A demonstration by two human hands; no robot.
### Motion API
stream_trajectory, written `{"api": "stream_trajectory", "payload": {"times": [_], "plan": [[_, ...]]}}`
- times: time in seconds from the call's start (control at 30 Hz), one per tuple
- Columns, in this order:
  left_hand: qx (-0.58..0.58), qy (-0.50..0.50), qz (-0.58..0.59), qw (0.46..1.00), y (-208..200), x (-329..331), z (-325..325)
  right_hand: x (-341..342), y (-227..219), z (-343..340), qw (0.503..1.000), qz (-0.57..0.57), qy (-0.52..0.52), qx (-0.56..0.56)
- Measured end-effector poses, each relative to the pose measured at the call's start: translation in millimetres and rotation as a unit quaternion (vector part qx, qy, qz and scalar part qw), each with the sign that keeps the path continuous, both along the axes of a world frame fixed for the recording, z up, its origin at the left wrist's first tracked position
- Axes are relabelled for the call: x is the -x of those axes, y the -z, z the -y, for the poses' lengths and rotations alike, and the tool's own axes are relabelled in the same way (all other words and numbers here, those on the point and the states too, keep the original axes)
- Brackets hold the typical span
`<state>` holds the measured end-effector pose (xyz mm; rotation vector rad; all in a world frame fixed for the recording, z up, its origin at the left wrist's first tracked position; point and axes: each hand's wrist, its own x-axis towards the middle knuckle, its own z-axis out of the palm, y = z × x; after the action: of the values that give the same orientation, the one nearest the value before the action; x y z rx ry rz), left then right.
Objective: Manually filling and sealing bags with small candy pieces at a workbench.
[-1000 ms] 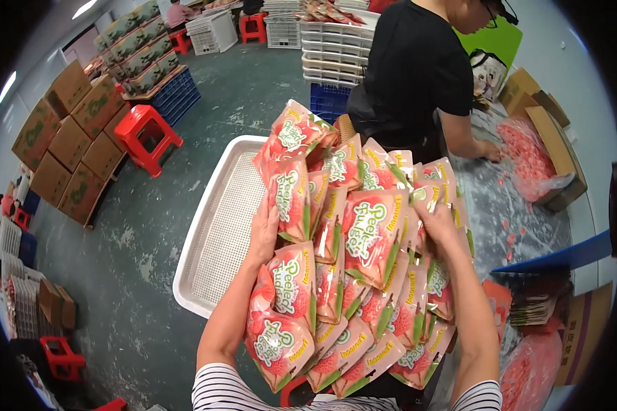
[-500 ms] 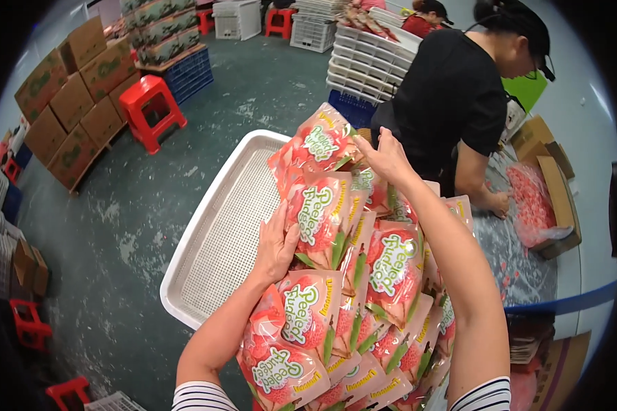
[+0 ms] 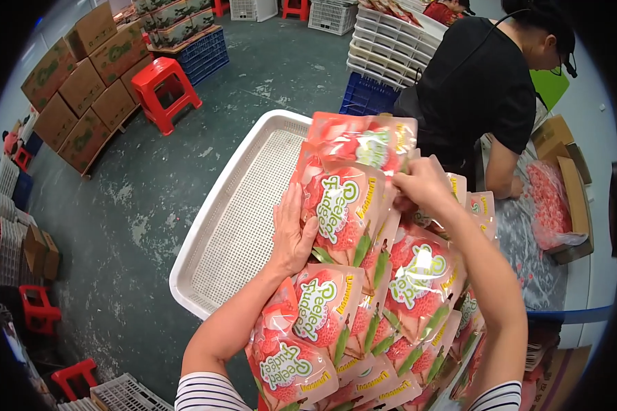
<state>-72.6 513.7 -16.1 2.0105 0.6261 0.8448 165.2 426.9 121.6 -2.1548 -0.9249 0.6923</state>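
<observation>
Pink pouches of sweets, printed with red fruit and green leaves, lie in overlapping rows over the right part of a white perforated tray (image 3: 216,205). My left hand (image 3: 295,231) rests with straight fingers along the left side of a pouch (image 3: 339,209) in the pile. At the far end, my right hand (image 3: 425,186) has its fingers curled at the edge of the farthest pouch (image 3: 363,142), which lies crosswise on the others. Part of its grip is hidden behind the knuckles. Another pouch (image 3: 418,281) lies nearer, below my right wrist.
A co-worker in black (image 3: 476,89) bends over a metal table (image 3: 514,240) at the right. On it, a carton (image 3: 574,205) holds a bag of pink sweets (image 3: 550,205). Stacked white trays (image 3: 391,51), a red stool (image 3: 164,92) and brown cartons (image 3: 82,85) stand beyond.
My right hand has come nearer and its fingers have curled in. The farthest pouch has turned from slanted to crosswise and shifted right. My left hand stays against the pile.
</observation>
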Motion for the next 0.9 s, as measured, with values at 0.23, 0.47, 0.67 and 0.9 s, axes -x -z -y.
{"api": "stream_trajectory", "payload": {"times": [0.23, 0.47, 0.67, 0.9], "plan": [[0.019, 0.024, 0.008, 1.000, 2, 0, -8, -8, -33, 0, 0.986, 0.138, 0.028, 0.085], [0.048, 0.029, -0.024, 0.998, -6, -2, -4, 10, -31, -87, 0.742, 0.610, -0.259, -0.098], [0.052, 0.033, -0.030, 0.998, -4, 0, -1, 5, 30, -107, 0.793, 0.545, -0.271, 0.028], [0.013, 0.000, -0.028, 1.000, 1, -2, -6, -21, 53, -71, 0.837, 0.413, -0.324, 0.154]]}}
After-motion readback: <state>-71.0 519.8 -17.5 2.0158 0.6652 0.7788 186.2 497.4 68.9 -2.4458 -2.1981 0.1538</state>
